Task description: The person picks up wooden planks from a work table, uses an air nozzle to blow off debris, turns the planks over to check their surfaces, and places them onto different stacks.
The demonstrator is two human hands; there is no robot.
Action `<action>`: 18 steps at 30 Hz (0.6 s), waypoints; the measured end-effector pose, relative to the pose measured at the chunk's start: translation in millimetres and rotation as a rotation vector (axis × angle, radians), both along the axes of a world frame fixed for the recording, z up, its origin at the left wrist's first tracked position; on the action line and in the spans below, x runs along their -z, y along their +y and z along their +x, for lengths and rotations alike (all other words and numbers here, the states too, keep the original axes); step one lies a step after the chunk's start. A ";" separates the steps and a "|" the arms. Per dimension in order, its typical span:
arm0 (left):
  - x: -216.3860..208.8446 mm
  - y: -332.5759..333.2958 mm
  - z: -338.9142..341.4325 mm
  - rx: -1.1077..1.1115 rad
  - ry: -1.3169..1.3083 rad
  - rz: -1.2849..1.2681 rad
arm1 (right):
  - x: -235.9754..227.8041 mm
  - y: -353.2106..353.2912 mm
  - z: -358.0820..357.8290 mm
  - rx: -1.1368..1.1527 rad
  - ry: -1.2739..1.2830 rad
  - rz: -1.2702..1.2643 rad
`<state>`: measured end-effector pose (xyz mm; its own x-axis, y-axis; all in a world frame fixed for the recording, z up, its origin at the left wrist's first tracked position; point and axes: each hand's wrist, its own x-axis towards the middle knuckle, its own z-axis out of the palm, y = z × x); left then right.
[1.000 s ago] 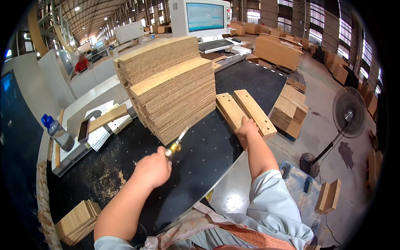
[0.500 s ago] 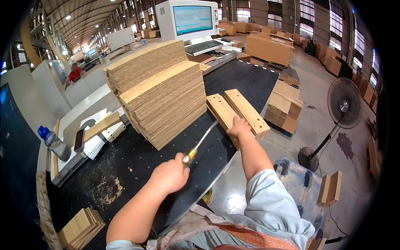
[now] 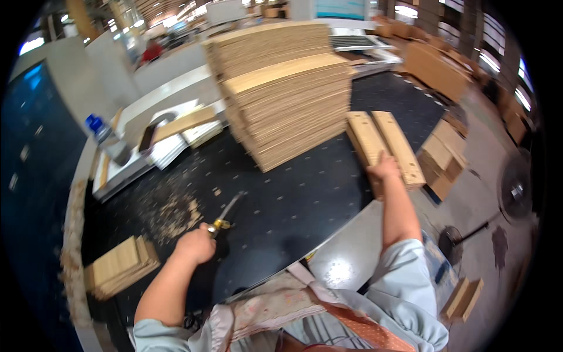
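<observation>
My left hand [image 3: 196,245] is closed round what looks like an air blow gun [image 3: 219,225], with a brass-coloured body and a long thin metal tube pointing away from me over the black table. My right hand [image 3: 386,168] grips the near end of a long pale wooden piece [image 3: 366,136] with drilled holes. A second drilled piece [image 3: 400,146] lies just to its right, by the table's right edge. To the left of both rises a tall stack of wooden boards [image 3: 299,111].
Sawdust and chips [image 3: 182,212] litter the black table [image 3: 281,211]. Small boards [image 3: 120,267] lie at the near left. A bottle [image 3: 108,139] stands by papers at the far left. Boards [image 3: 441,154] and a standing fan [image 3: 516,189] are beyond the right edge.
My view has swung left and down. My left hand has carried the blow gun leftward, away from the drilled pieces toward the sawdust. My right hand stays on the same piece.
</observation>
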<state>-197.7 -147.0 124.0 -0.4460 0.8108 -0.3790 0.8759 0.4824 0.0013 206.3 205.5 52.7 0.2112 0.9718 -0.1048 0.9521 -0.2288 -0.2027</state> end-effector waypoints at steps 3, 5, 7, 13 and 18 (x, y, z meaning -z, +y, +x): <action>33.6 -61.9 -70.8 -0.242 0.127 -0.008 | -0.9 0.0 -4.2 -0.038 -0.015 0.034; 35.6 -88.9 -81.5 -0.355 0.108 -0.026 | 9.4 7.4 -1.8 -0.062 -0.001 0.055; 6.6 -92.2 -50.4 -0.459 -0.217 -0.093 | 1.6 1.7 -3.7 -0.061 -0.012 0.041; 26.2 -169.3 -31.7 -0.391 -0.018 -0.107 | 7.5 -0.7 -2.0 -0.075 -0.032 0.097; 25.9 -235.9 15.8 -0.327 -0.185 -0.110 | 8.6 -2.5 -5.6 -0.123 0.005 0.178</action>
<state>-181.9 -382.9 98.1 -0.5899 0.5872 -0.5543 0.6657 0.7422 0.0778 200.7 203.0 44.2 0.0896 0.9935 0.0704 0.9697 -0.0709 -0.2339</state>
